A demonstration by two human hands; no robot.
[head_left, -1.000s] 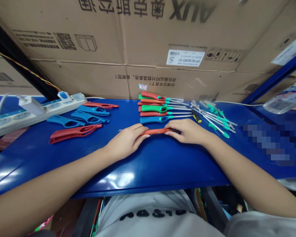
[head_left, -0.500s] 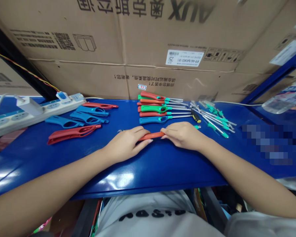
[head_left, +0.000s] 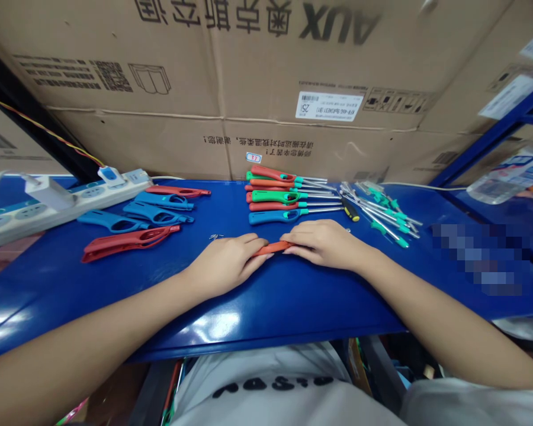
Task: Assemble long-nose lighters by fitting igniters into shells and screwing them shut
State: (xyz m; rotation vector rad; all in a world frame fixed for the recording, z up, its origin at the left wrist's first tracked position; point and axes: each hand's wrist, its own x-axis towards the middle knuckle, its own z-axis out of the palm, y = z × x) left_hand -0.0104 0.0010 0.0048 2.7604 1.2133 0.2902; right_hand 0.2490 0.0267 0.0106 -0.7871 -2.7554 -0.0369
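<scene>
Both hands grip one orange lighter handle [head_left: 273,248] above the blue table [head_left: 293,302]. My left hand [head_left: 228,260] is closed round its left end, and my right hand [head_left: 322,244] pinches its right end, so the ends are covered by fingers. Just beyond lies a stack of long-necked gas lighters [head_left: 273,198] in red, green and blue with metal tubes. A screwdriver [head_left: 350,209] with a black and yellow handle rests beside the tubes. Loose metal tubes with green ends [head_left: 384,213] are heaped to the right. Small metal pieces [head_left: 216,236] lie behind my left hand.
At the left, red and blue lighter shells [head_left: 131,239] lie near a white power strip [head_left: 89,195] with plugs in it. A large cardboard box [head_left: 182,130] closes off the back. A clear plastic container [head_left: 500,180] stands at the far right.
My right hand has shifted slightly left along the orange handle, and less of the handle shows between the hands. The whole view has also shifted a little.
</scene>
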